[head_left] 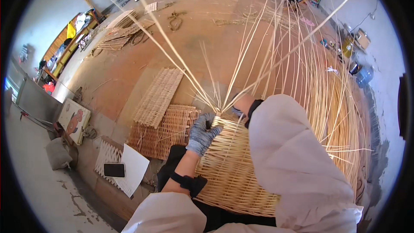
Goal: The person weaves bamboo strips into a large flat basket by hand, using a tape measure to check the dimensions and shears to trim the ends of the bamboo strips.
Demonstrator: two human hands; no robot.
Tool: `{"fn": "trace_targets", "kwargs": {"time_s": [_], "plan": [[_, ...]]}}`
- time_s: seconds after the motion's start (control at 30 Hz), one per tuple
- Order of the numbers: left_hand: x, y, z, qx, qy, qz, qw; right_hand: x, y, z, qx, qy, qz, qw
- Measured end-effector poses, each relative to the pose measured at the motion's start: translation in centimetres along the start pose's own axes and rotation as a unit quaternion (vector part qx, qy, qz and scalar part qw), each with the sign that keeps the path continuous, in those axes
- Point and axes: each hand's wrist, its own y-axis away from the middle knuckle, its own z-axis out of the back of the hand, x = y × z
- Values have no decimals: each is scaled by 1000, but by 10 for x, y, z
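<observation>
Left hand (pixel 202 134), gloved, clasped on far left corner of woven panel (pixel 235 164), thumb across its face; right hand (pixel 236 111) just beside, mostly hidden, its closure cannot tell. Step in hand, by look: working rods at panel's far edge. Next move probably calls for steady left hold while right guides rod. Rod bundle (pixel 336 116), large, right of grip. Panel runs from grip toward body. Brown panel (pixel 146 140) left of grip. Phone (pixel 114 170), smallest, farther left.
</observation>
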Motion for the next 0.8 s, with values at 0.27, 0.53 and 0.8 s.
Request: {"fn": "trace_targets", "kwargs": {"time_s": [0.27,0.53,0.8], "plan": [[4,4,-2,-45,4,24,999,-33,93,125,-144,44,-16,988],[-37,6,-37,28,-403,-452,795,29,184,5,-230,-292,-87,924],[-11,-27,-76,200,-526,-345,751,46,225,9,-365,-430,-123,816]]}}
